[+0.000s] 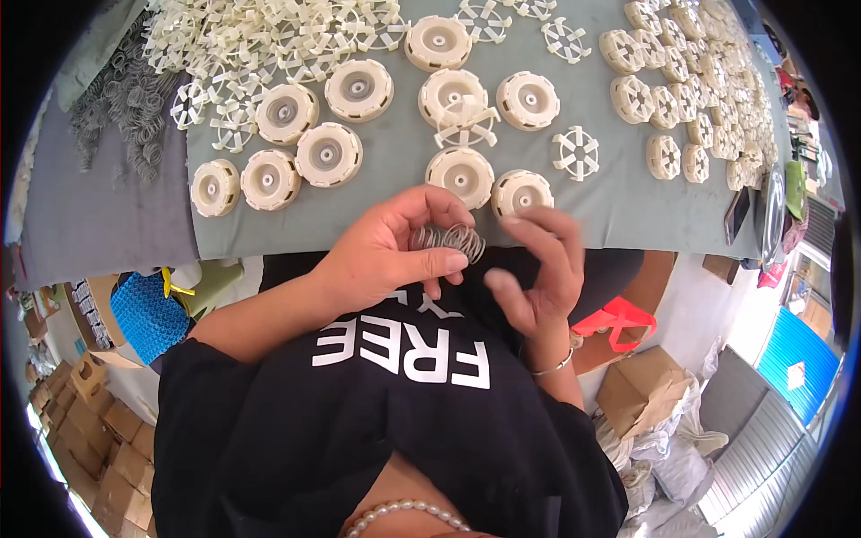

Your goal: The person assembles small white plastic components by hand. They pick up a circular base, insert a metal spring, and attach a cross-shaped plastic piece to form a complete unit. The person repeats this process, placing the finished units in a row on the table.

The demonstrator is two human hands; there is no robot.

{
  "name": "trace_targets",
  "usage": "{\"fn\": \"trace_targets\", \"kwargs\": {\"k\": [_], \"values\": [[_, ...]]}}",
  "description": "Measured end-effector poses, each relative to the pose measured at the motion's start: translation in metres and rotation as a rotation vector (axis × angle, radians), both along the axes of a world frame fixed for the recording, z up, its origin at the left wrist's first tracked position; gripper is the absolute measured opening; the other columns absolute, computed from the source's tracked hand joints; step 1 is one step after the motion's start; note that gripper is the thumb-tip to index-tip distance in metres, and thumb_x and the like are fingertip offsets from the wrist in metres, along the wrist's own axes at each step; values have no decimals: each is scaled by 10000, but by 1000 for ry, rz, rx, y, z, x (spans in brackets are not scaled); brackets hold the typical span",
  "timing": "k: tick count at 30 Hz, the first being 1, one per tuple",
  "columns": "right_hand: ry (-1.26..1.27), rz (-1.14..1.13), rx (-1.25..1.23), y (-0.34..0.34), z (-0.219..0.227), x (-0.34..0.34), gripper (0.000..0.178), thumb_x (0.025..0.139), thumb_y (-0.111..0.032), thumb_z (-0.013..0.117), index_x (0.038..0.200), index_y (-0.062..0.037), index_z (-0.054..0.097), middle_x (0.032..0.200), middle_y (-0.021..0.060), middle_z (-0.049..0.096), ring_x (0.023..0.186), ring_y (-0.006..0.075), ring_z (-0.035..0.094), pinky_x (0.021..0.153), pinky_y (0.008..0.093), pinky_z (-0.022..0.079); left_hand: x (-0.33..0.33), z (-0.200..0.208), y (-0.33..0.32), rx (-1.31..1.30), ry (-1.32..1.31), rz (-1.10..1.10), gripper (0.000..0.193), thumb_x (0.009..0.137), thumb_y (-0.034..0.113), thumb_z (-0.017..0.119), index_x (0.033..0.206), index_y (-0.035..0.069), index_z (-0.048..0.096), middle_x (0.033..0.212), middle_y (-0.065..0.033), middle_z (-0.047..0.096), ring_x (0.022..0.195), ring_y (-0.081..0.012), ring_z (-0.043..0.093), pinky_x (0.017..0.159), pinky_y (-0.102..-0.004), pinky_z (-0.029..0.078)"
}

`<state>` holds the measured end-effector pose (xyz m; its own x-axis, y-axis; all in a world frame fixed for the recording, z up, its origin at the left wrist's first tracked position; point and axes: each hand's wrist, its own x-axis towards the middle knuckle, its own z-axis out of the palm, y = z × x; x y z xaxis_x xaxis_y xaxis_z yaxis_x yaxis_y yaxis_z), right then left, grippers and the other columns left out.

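My left hand (395,244) is closed around a bunch of coiled metal springs (456,240), held over the table's near edge. Just to the right, my right hand (541,273) is raised with thumb and fingers apart, slightly blurred, and nothing shows between them. Beyond my hands, several cream round plastic housings (329,154) lie on the table, their hollow centres facing up. One spoked plastic ring (467,128) rests partly over a housing. Another spoked ring (576,153) lies flat to the right.
A grey-green cloth covers the table (592,211). At the far left are a heap of loose springs (134,99) and a pile of spoked rings (269,40). Rows of assembled round pieces (695,90) fill the right side. A cardboard box (641,390) stands below, at right.
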<state>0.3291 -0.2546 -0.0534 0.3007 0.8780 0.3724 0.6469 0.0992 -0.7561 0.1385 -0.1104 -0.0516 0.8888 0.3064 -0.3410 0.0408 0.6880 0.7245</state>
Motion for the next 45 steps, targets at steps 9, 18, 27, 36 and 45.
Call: {"fn": "trace_targets", "kwargs": {"k": [9, 18, 27, 36, 45], "values": [[-51, 95, 281, 14, -4, -10, 364, 755, -11, 907, 1088, -13, 759, 978, 184, 765, 906, 305, 764, 796, 367, 618, -1, 10, 8, -32, 131, -6, 153, 1049, 117, 667, 1165, 30, 621, 993, -75, 682, 715, -140, 697, 572, -261, 585], [676, -228, 367, 9, 12, -1, 405, 784, 57, 877, 1131, -5, 676, 1122, 173, 673, 810, 176, 708, 710, 296, 598, 1, 11, 7, -132, 33, 42, 128, 1068, 163, 636, 1095, 39, 620, 950, -64, 688, 713, -123, 698, 567, -255, 593], [-98, -163, -240, 18, 21, 22, 351, 763, -82, 917, 1078, -45, 766, 1026, 86, 686, 832, 224, 693, 702, 317, 562, 3, 12, 12, -59, 58, 44, 121, 1062, 168, 628, 1090, 52, 608, 968, -72, 659, 718, -105, 665, 535, -247, 579], [243, 212, 36, 43, 32, 23, 400, 807, 68, 811, 1196, 6, 739, 1153, 136, 688, 991, 231, 723, 794, 322, 596, 9, 11, 14, -122, 40, 123, 167, 1071, 189, 662, 1135, 35, 658, 935, -37, 678, 729, -88, 665, 551, -239, 577], [-109, -105, -70, 100, 21, 84, 193, 857, 20, 784, 1036, -50, 768, 1085, 77, 685, 1018, 213, 703, 871, 338, 580, 9, 4, 30, 1281, 155, 143, 286, 933, 227, 803, 1161, 94, 693, 894, -30, 664, 698, -184, 637, 613, -355, 511]]}}
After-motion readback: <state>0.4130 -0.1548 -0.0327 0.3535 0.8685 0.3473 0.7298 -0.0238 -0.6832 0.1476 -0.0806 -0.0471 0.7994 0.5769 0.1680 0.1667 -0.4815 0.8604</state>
